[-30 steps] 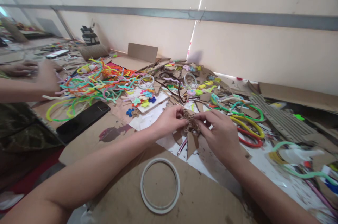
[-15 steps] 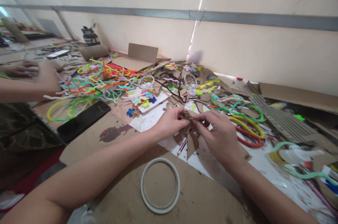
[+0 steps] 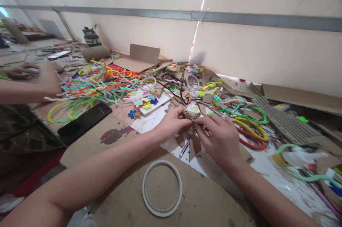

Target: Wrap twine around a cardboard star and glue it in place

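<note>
Both hands meet at a small brown corrugated cardboard flower [image 3: 191,115], its folded layers showing between the fingertips. My left hand [image 3: 173,123] pinches it from the left, thumb towards me. From the right, my right hand [image 3: 219,136] grips its edge between thumb and fingers. Part of the piece is hidden behind the fingers. Right below lie cardboard scraps [image 3: 195,146] and a pencil [image 3: 184,148] on a white paper sheet [image 3: 145,123]. Closer to me, a white tape ring [image 3: 144,187] rests flat on a cardboard sheet [image 3: 203,202].
A heap of coloured pipe cleaners [image 3: 107,81] and a black phone [image 3: 84,123] are on the left. Beyond my hands sit small fuzzy flowers [image 3: 146,104]. A glue bottle [image 3: 291,158] lies at right. At far left is another person's arm [image 3: 26,91].
The cardboard piece has been turned and raised slightly, so more of its folded top shows. My right fingers have shifted a little on it. Other things look unmoved.
</note>
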A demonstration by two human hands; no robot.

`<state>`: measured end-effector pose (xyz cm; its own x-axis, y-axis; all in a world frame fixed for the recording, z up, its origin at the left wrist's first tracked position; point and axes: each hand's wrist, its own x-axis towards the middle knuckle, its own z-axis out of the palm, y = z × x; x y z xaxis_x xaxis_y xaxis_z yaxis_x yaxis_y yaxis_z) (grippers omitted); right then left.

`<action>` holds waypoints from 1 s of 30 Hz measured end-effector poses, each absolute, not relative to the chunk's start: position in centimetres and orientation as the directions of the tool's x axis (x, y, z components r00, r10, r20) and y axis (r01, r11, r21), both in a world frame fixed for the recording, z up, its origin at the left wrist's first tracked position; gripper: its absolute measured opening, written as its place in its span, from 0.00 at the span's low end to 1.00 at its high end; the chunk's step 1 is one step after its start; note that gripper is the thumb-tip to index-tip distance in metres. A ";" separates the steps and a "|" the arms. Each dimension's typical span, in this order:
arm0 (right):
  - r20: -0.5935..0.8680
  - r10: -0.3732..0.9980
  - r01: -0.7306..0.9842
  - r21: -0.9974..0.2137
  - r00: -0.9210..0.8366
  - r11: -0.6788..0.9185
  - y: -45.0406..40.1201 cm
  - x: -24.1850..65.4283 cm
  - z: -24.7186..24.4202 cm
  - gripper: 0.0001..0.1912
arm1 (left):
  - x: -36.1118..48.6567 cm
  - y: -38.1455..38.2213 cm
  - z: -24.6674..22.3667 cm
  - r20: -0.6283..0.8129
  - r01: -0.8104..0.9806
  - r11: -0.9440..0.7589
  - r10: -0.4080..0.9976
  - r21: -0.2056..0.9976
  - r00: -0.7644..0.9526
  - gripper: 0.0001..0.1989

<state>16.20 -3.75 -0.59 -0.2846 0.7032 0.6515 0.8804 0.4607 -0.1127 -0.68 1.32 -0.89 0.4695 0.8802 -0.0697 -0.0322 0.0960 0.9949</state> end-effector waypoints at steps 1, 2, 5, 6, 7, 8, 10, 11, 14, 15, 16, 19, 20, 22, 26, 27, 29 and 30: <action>0.651 0.700 0.887 -0.087 -0.295 0.454 -3.8 16.2 -0.6 0.08 | -0.7 1.3 -0.9 -0.075 -0.031 0.101 0.881 0.994 0.467 0.10; 0.649 0.697 0.892 -0.064 -0.304 0.448 -3.8 16.2 -0.6 0.08 | -0.6 1.3 -0.9 -0.079 -0.032 0.105 0.883 0.994 0.463 0.10; 0.645 0.690 0.900 -0.005 -0.330 0.435 -3.8 16.1 -0.5 0.10 | -0.5 1.2 -0.9 -0.072 -0.058 0.108 0.896 0.992 0.439 0.10; 0.646 0.684 0.901 0.016 -0.340 0.434 -3.8 16.1 -0.4 0.10 | -0.5 1.2 -0.9 -0.069 -0.072 0.111 0.900 0.991 0.431 0.11; 0.649 0.675 0.901 0.038 -0.351 0.432 -3.8 16.1 -0.4 0.11 | -0.5 1.2 -0.9 -0.068 -0.088 0.117 0.902 0.989 0.427 0.11; 0.651 0.667 0.901 0.061 -0.363 0.430 -3.8 16.1 -0.4 0.11 | -0.4 1.2 -0.9 -0.070 -0.105 0.126 0.902 0.987 0.426 0.11; 0.652 0.655 0.900 0.102 -0.382 0.424 -3.8 16.1 -0.5 0.12 | -0.4 1.2 -0.8 -0.075 -0.130 0.146 0.894 0.981 0.441 0.10; 0.651 0.652 0.900 0.115 -0.387 0.420 -3.8 16.1 -0.5 0.12 | -0.4 1.2 -0.8 -0.076 -0.133 0.150 0.891 0.980 0.447 0.10; 0.657 0.644 0.899 0.125 -0.392 0.420 -3.7 16.1 -0.6 0.12 | -0.5 1.2 -0.8 -0.077 -0.132 0.150 0.892 0.980 0.445 0.10; 0.665 0.638 0.898 0.119 -0.388 0.423 -3.7 16.1 -0.6 0.11 | -0.5 1.3 -0.9 -0.078 -0.131 0.150 0.894 0.980 0.440 0.11; 0.673 0.632 0.896 0.107 -0.385 0.431 -3.7 16.1 -0.6 0.11 | -0.5 1.3 -0.9 -0.080 -0.131 0.151 0.897 0.980 0.436 0.12; 0.689 0.633 0.884 0.023 -0.352 0.466 -3.6 16.1 -0.6 0.08 | -0.5 1.4 -1.2 -0.068 -0.123 0.131 0.905 0.984 0.420 0.12; 0.689 0.642 0.879 -0.014 -0.337 0.477 -3.6 16.1 -0.6 0.07 | -0.5 1.5 -1.2 -0.060 -0.119 0.119 0.909 0.986 0.412 0.12; 0.688 0.656 0.870 -0.074 -0.310 0.488 -3.7 16.1 -0.6 0.05 | -0.6 1.6 -1.3 -0.043 -0.113 0.095 0.917 0.989 0.397 0.12; 0.691 0.659 0.857 -0.112 -0.296 0.502 -3.7 16.1 -0.6 0.05 | -0.6 1.7 -1.4 -0.038 -0.082 0.074 0.929 0.994 0.368 0.10; 0.691 0.661 0.854 -0.123 -0.292 0.506 -3.8 16.1 -0.6 0.04 | -0.6 1.7 -1.5 -0.040 -0.084 0.076 0.931 0.994 0.362 0.10; 0.682 0.675 0.844 -0.160 -0.281 0.512 -3.8 16.1 -0.6 0.04 | -0.6 1.7 -1.6 -0.041 -0.107 0.085 0.931 0.991 0.362 0.10; 0.674 0.686 0.837 -0.184 -0.273 0.515 -3.8 16.1 -0.6 0.04 | -0.6 1.7 -1.7 -0.040 -0.120 0.090 0.929 0.989 0.367 0.10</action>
